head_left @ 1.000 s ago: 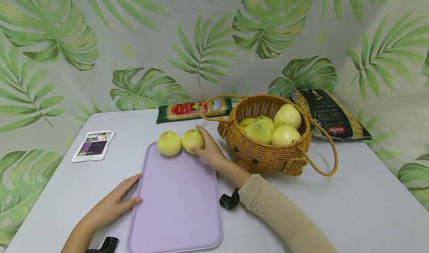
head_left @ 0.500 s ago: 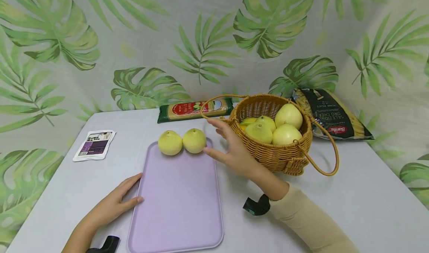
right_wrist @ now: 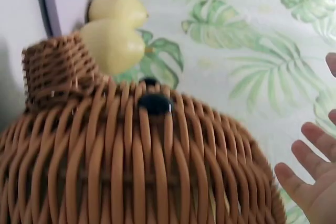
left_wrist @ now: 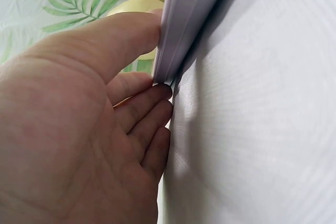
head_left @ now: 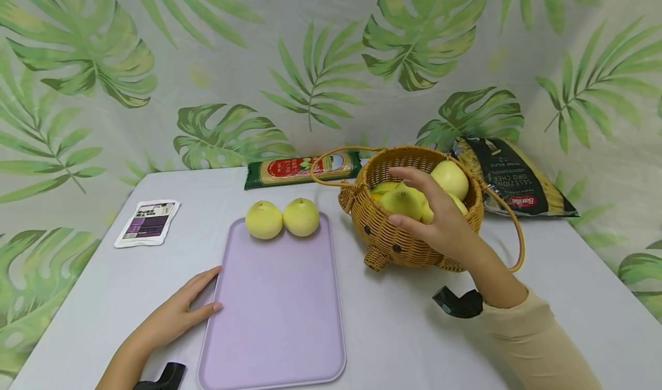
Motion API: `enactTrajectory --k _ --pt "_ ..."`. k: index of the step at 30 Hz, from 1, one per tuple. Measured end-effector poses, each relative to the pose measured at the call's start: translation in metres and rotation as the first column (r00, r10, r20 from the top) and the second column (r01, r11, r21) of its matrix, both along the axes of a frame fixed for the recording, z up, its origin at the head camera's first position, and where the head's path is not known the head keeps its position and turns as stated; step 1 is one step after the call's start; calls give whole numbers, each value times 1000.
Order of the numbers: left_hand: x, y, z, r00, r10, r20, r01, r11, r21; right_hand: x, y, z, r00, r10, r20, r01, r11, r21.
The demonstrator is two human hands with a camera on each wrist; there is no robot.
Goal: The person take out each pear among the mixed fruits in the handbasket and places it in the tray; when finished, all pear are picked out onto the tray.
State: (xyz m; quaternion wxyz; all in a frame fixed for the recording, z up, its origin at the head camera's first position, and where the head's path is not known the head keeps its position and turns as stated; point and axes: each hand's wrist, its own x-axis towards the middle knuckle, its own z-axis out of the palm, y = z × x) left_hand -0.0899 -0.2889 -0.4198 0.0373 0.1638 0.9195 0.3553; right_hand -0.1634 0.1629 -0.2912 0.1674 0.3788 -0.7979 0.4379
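Note:
My left hand [head_left: 176, 312] lies on the table at the left side of a lilac tray [head_left: 274, 309]. Its thumb and index fingertip touch the rim [left_wrist: 176, 30], and its fingers are extended. Two round, pale yellow fruits like small pomelos [head_left: 264, 220] sit side by side at the tray's far end. My right hand [head_left: 447, 223] is held over the near side of a brown wicker basket [head_left: 414, 243], thumb and fingers spread, nothing between them. Inside the basket are several more yellow fruits [head_left: 449, 180], some partly hidden behind that hand.
A green-and-red packet of noodles [head_left: 305, 169] lies at the back of the table. Behind the basket leans a dark pasta bag [head_left: 517, 177]. A white and purple pouch [head_left: 148, 223] is at the left. The basket's looped handle [head_left: 519, 235] sticks out to the right.
My right hand has let go of the right-hand fruit on the tray and moved right, over to the basket. The left hand has stayed at the tray's edge.

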Motion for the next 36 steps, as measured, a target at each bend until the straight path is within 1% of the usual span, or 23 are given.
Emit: enactTrajectory --k 1,5,11,17,21,24,28,32,34,36 --pt "0 0 0 1000 -1 -1 1 1000 -1 -1 4 0 1000 -13 7 13 1000 15" --pt "1 2 2 1000 2 2 -2 1000 -7 -8 14 -1 999 -24 26 22 997 68" --pt "2 3 4 1000 -1 13 1 1000 -14 -16 23 -4 994 -38 101 26 992 122" --pt "1 1 2 1000 -2 11 2 1000 -12 -21 24 -6 986 -30 164 5 988 152" --pt "1 1 1 1000 -5 5 5 1000 -3 -23 25 -4 981 -1 196 -33 985 171" --pt "1 2 3 1000 -8 1 8 1000 1 -26 26 -1 969 14 246 -63 979 194" --pt "2 3 3 1000 -10 -10 10 1000 -3 -28 28 4 943 8 332 -93 966 243" --pt "3 3 4 1000 -7 0 7 1000 -2 -33 30 7 930 20 367 -131 951 280" --pt "2 3 4 1000 -3 13 3 1000 4 -36 31 8 924 27 381 -146 947 287" --pt "2 2 4 1000 -8 12 8 1000 9 -39 33 8 916 31 400 -158 944 289"
